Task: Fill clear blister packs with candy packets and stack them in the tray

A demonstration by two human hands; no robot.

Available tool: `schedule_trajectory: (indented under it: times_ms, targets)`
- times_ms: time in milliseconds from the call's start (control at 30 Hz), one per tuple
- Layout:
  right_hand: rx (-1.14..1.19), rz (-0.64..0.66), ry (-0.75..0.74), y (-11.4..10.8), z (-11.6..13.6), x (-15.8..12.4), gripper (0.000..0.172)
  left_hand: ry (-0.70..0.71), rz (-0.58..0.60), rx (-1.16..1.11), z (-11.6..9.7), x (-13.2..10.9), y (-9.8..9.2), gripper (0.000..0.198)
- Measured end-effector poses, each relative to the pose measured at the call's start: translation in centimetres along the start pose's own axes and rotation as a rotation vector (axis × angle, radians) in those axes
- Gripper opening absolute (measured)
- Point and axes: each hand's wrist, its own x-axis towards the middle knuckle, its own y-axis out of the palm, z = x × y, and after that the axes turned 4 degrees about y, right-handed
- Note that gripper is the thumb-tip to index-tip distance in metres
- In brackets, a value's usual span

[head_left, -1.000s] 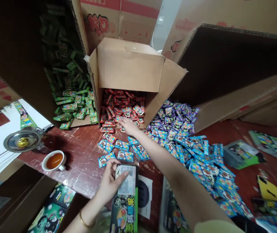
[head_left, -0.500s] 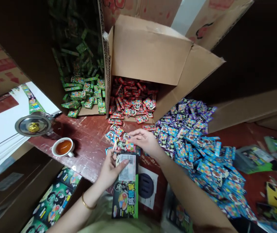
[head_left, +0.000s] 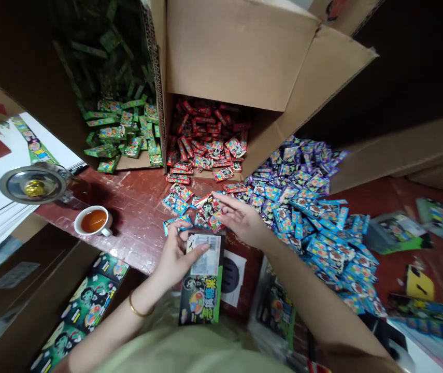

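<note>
My left hand [head_left: 174, 256] grips the top of a black-and-green printed bag [head_left: 201, 280], thumb across its white barcode label. My right hand [head_left: 240, 217] is closed on a few red and blue small packets [head_left: 210, 210] just above the bag's mouth. Several loose blue packets [head_left: 178, 204] lie on the red tabletop [head_left: 136, 207] beside them. An open cardboard box [head_left: 244, 57] behind holds red packets [head_left: 205, 140].
A heap of blue and purple packets [head_left: 306, 207] spreads to the right. Green packets [head_left: 124, 134] fill a box at the left. A cup of tea [head_left: 93, 221] and a metal dish [head_left: 32, 184] stand at the left. Printed bags [head_left: 85, 305] lie below the table edge.
My right hand drew back from the red packets at the box mouth and came to the bag with packets in it. The left hand kept hold of the bag.
</note>
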Motion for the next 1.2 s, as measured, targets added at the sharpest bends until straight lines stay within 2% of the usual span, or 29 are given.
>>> schedule_trajectory:
  times_ms: [167, 233, 333, 400, 500, 567, 633, 800, 900, 967, 1067, 1100, 1200]
  targets:
    - [-0.228, 0.215, -0.076, -2.6, 0.9, -0.4, 0.035, -0.027, 0.051, -0.007, 0.2, -0.1, 0.3, 0.05]
    - [-0.175, 0.149, -0.061, -2.8, 0.7, -0.5, 0.037, -0.02, 0.054, -0.002, 0.1, -0.1, 0.4, 0.05]
    - [-0.01, -0.072, -0.039, -1.8, 0.1, -0.7, 0.051, -0.007, 0.072, 0.017, -0.1, -0.1, 0.5, 0.05]
    - [0.008, -0.101, -0.059, -1.1, -0.1, -1.0, 0.053, -0.002, 0.081, 0.025, -0.1, -0.1, 0.7, 0.05]
    - [-0.154, 0.086, -0.1, -1.3, 0.2, -1.6, 0.042, 0.009, 0.088, 0.045, 0.0, -0.3, 1.0, 0.05]
    - [-0.256, 0.255, -0.091, -2.2, 0.7, -1.9, 0.036, 0.009, 0.105, 0.087, 0.1, -0.5, 1.3, 0.051]
    - [-0.31, 0.368, -0.077, -3.2, 1.2, -2.0, 0.035, 0.008, 0.132, 0.128, 0.1, -0.6, 1.5, 0.051]
    - [-0.32, 0.468, -0.051, -3.8, 2.4, -1.5, 0.039, 0.056, 0.268, 0.149, -0.4, -0.6, 2.0, 0.046]
    - [-0.323, 0.543, -0.04, -3.0, 2.4, -1.2, 0.035, 0.085, 0.269, 0.202, -0.6, -0.4, 2.0, 0.043]
    - [-0.321, 0.489, -0.037, -2.3, 2.0, -1.3, 0.031, 0.082, 0.223, 0.181, -0.5, -0.4, 1.8, 0.044]
    - [-0.291, 0.256, -0.081, -1.0, 0.9, -1.7, 0.024, 0.064, 0.169, 0.091, -0.5, -0.4, 1.0, 0.047]
    - [-0.286, 0.232, -0.101, -0.6, 0.4, -1.7, 0.025, 0.06, 0.162, 0.065, -0.5, -0.4, 0.7, 0.047]
    - [-0.302, 0.368, -0.137, 0.6, -0.6, -0.5, 0.028, 0.055, 0.154, -0.016, -0.4, -0.3, -0.7, 0.047]
